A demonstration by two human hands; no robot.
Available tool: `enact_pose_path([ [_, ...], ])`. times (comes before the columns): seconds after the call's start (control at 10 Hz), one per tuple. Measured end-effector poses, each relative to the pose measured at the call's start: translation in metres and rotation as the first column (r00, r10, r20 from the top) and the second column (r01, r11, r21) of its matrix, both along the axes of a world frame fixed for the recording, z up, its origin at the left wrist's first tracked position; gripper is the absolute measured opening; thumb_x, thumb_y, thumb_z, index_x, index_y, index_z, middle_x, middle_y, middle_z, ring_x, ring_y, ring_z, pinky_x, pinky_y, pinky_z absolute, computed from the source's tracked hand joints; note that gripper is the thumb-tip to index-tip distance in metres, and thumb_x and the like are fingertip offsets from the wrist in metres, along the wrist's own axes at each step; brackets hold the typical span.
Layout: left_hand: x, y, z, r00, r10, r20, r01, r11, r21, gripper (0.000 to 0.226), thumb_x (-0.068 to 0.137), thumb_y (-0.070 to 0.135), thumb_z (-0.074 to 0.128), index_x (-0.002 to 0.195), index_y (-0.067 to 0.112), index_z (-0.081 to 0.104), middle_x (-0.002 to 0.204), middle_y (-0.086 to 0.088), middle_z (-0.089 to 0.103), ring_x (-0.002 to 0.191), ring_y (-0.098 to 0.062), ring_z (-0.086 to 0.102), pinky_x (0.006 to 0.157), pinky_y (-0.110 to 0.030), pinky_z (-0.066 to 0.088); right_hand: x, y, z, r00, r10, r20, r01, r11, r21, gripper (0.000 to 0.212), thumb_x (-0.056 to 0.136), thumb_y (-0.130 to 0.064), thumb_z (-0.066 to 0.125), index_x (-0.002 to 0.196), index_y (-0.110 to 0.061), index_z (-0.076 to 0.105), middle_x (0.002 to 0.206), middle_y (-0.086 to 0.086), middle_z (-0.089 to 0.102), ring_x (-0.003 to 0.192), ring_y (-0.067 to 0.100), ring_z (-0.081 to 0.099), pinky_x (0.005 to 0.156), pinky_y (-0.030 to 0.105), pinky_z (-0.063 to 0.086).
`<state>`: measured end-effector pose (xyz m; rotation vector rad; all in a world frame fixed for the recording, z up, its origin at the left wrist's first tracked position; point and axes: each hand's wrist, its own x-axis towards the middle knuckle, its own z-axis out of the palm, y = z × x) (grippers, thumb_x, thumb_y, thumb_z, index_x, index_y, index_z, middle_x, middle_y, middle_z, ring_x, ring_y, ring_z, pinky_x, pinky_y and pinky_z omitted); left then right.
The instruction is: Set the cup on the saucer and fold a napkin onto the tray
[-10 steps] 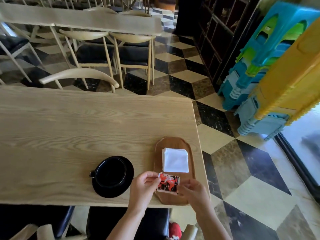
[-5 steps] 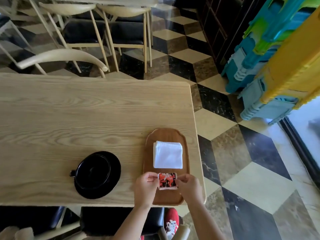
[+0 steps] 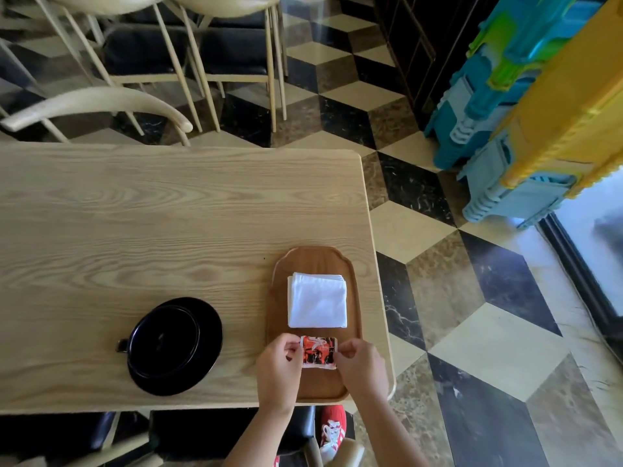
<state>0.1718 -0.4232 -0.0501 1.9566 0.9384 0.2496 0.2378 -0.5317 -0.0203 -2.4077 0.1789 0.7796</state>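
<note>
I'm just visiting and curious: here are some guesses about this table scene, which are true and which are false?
1. The black cup sits on the black saucer. True.
2. The white napkin lies on the bare table. False: it lies folded on the wooden tray.
3. Both hands hold a small red and black packet over the near end of the tray. True: the left hand and the right hand pinch its sides.
4. The tray is at the table's left end. False: it lies near the right edge, to the right of the cup.
5. The cup is full of milk. False: nothing white shows inside it.
</note>
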Motion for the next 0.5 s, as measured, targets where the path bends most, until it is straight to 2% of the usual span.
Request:
enact_pose_path([
  [0.1, -0.002, -0.001, -0.001, 1.000, -0.022, 0.011, 0.022, 0.998, 0.053, 0.011, 0.079, 0.005, 0.067, 0.084, 0.014, 0.067, 0.075, 0.007, 0.067, 0.069, -0.005, 0.062, 0.065, -0.026, 0.054, -0.002, 0.000, 0.000, 1.000, -0.010, 0.018, 0.010, 0.999, 0.034, 0.011, 0.086, -0.022, 0.060, 0.095, -0.021, 0.067, 0.084, -0.009, 0.064, 0.075, 0.008, 0.057, 0.052, 0.014, 0.039],
  [0.2, -0.003, 0.000, -0.004, 0.999, -0.032, 0.008, 0.031, 0.997, 0.064, 0.012, 0.078, 0.006, 0.068, 0.086, 0.015, 0.067, 0.078, 0.006, 0.068, 0.069, -0.006, 0.063, 0.065, -0.026, 0.053, -0.003, 0.000, -0.001, 0.999, -0.015, 0.032, 0.013, 0.999, 0.048, 0.012, 0.085, -0.022, 0.061, 0.095, -0.019, 0.067, 0.084, -0.008, 0.064, 0.073, 0.007, 0.055, 0.050, 0.010, 0.034],
  [0.3, -0.004, 0.003, -0.003, 0.999, -0.037, -0.016, 0.038, 0.997, 0.060, 0.012, 0.080, 0.010, 0.067, 0.091, 0.015, 0.066, 0.082, 0.005, 0.068, 0.069, -0.006, 0.062, 0.062, -0.016, 0.048, -0.005, 0.000, 0.002, 0.999, -0.007, 0.039, 0.006, 0.999, 0.044, 0.010, 0.085, -0.025, 0.061, 0.094, -0.021, 0.065, 0.084, -0.009, 0.063, 0.072, 0.006, 0.055, 0.050, 0.012, 0.036],
  [0.4, -0.007, 0.007, 0.002, 0.993, -0.088, -0.084, 0.092, 0.995, 0.042, 0.012, 0.082, 0.017, 0.065, 0.094, 0.017, 0.064, 0.085, 0.008, 0.066, 0.071, -0.005, 0.060, 0.061, -0.013, 0.045, -0.006, 0.001, 0.008, 0.998, 0.031, 0.045, -0.030, 0.999, -0.020, 0.008, 0.087, -0.027, 0.058, 0.094, -0.025, 0.061, 0.086, -0.012, 0.062, 0.072, 0.005, 0.055, 0.051, 0.016, 0.039],
  [0.5, -0.008, 0.015, 0.012, 0.967, -0.197, -0.162, 0.202, 0.979, 0.013, 0.011, 0.084, 0.024, 0.060, 0.095, 0.024, 0.061, 0.085, 0.011, 0.063, 0.073, -0.003, 0.059, 0.065, -0.024, 0.051, -0.003, 0.004, 0.019, 0.980, 0.161, 0.117, -0.150, 0.984, -0.097, 0.016, 0.086, -0.024, 0.052, 0.098, -0.023, 0.063, 0.094, -0.009, 0.063, 0.078, 0.008, 0.058, 0.055, 0.020, 0.042],
])
